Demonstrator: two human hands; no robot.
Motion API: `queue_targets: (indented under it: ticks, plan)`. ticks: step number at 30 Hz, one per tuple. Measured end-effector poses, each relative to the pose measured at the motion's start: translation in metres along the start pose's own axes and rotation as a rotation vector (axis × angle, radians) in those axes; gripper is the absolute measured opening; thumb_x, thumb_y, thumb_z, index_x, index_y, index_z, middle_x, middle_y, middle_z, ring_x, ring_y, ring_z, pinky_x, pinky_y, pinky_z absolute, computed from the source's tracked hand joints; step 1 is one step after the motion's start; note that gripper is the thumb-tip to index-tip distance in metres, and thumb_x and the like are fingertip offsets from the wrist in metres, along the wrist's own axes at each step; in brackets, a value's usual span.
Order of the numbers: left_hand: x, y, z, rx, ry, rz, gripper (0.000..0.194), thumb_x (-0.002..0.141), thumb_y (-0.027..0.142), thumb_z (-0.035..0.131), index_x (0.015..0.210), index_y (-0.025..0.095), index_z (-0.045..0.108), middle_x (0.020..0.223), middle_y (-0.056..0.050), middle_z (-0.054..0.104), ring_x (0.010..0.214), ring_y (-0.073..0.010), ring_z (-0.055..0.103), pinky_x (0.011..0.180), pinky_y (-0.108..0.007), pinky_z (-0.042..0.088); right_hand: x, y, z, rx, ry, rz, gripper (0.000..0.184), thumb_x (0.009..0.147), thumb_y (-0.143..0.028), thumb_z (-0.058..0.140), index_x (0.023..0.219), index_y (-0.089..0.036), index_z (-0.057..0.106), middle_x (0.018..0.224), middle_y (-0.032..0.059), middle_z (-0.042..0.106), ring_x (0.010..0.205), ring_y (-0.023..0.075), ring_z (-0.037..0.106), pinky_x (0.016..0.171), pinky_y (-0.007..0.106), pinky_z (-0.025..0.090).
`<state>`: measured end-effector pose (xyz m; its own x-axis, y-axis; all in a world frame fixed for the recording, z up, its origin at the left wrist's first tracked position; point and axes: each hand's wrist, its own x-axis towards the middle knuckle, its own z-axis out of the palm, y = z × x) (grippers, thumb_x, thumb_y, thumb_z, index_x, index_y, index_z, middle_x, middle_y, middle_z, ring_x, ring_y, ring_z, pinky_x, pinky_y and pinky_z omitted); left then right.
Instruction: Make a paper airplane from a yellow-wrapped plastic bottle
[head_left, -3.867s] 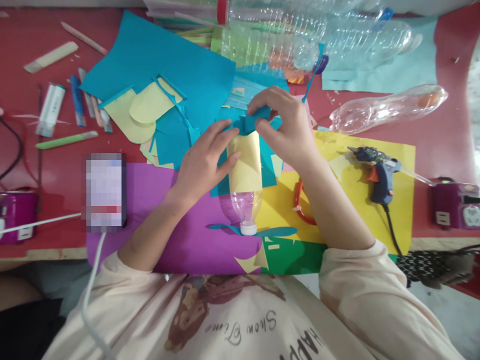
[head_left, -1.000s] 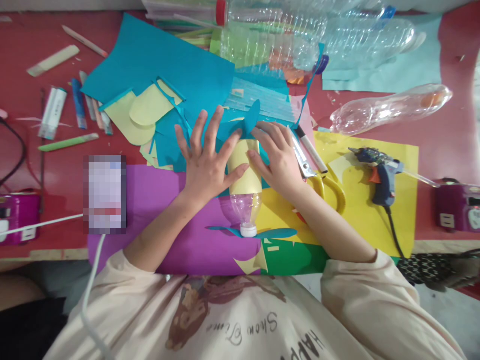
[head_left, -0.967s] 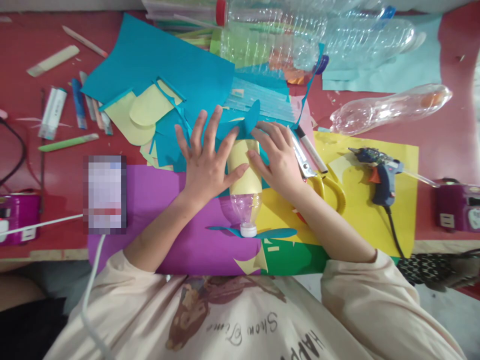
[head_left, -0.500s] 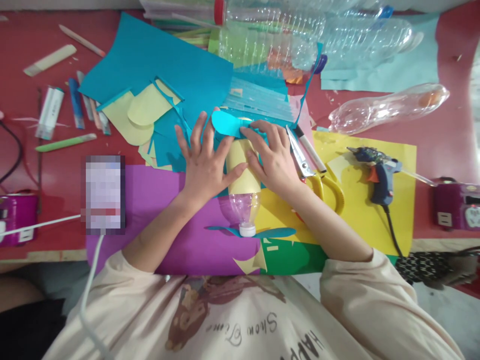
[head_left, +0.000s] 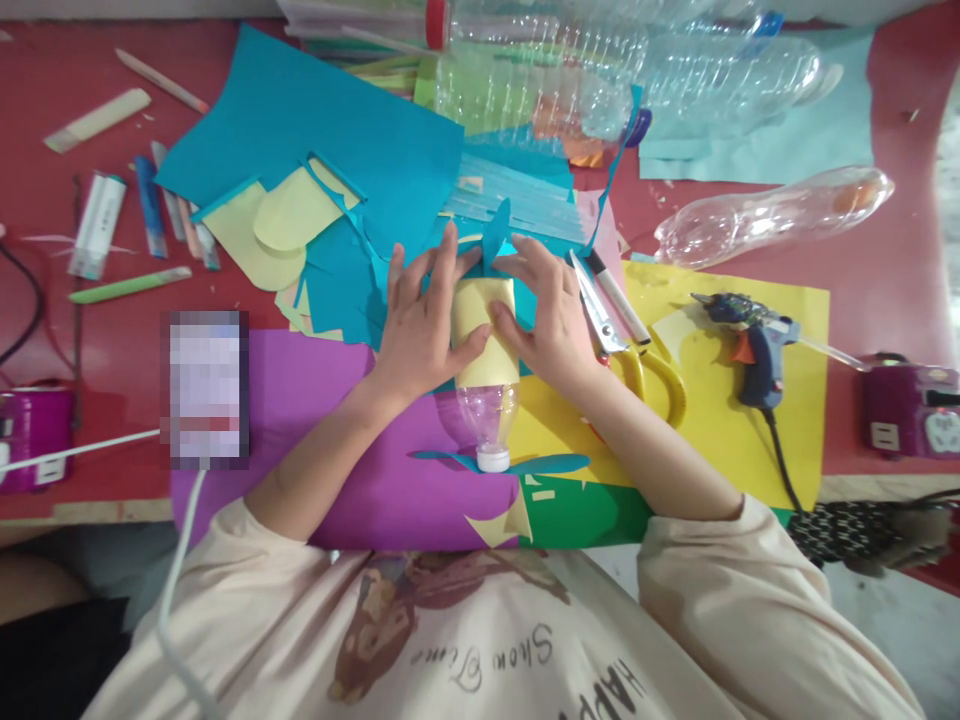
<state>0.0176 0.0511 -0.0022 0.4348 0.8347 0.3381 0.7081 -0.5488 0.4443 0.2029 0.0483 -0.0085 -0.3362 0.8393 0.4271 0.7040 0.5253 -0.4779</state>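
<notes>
A small clear plastic bottle [head_left: 486,400] lies on the coloured paper with its white cap toward me and a pale yellow paper sleeve [head_left: 484,320] round its body. A teal paper cut-out [head_left: 495,235] stands up at the bottle's far end. My left hand [head_left: 420,325] lies against the left side of the sleeve, fingers stretched toward the cut-out. On the right side, my right hand [head_left: 544,310] presses its fingers on the sleeve and the base of the teal piece.
Yellow-handled scissors [head_left: 626,340] and a marker [head_left: 619,300] lie just right of my right hand. A blue glue gun [head_left: 754,335] rests on the yellow sheet [head_left: 795,420]. Large empty bottles [head_left: 615,70] fill the far side. Teal sheets [head_left: 315,130], glue sticks [head_left: 131,285] and a phone [head_left: 204,385] lie left.
The teal cut-out, lying flat to the left half a second ago, now stands upright at the bottle's far end. Both hands have closed in round the sleeve.
</notes>
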Motion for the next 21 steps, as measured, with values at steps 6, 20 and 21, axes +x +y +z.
queue_targets:
  ticks: [6,20,21]
  plan:
    - [-0.0002,-0.0009,-0.0008,0.023,-0.003,0.002,0.083,0.092,0.070,0.029,0.157,0.021,0.014,0.150,-0.013,0.050,0.144,-0.0299,0.038,0.124,-0.052,0.013,0.0008,-0.0005,-0.0007,-0.008,-0.005,0.010,0.054,0.099,-0.040,0.035,0.149,-0.022,0.026,0.135,0.0158,0.062,0.131,0.0296,0.054,0.108,0.056,0.042]
    - [-0.0056,-0.0032,0.0038,0.040,0.039,0.007,0.080,0.092,0.072,0.026,0.155,0.022,0.019,0.140,-0.012,0.060,0.142,-0.0291,0.042,0.124,-0.051,0.013,-0.0006,-0.0010,-0.0011,-0.009,0.020,-0.028,0.051,0.100,-0.039,0.036,0.147,-0.021,0.029,0.130,0.0131,0.067,0.127,0.0268,0.058,0.105,0.051,0.045]
    - [-0.0058,-0.0035,0.0041,0.042,0.040,0.008,0.081,0.092,0.072,0.026,0.154,0.022,0.020,0.140,-0.012,0.060,0.141,-0.0290,0.042,0.124,-0.051,0.014,-0.0010,-0.0006,-0.0008,-0.007,0.029,-0.034,0.050,0.100,-0.038,0.037,0.147,-0.021,0.030,0.130,0.0128,0.067,0.127,0.0267,0.058,0.106,0.051,0.045]
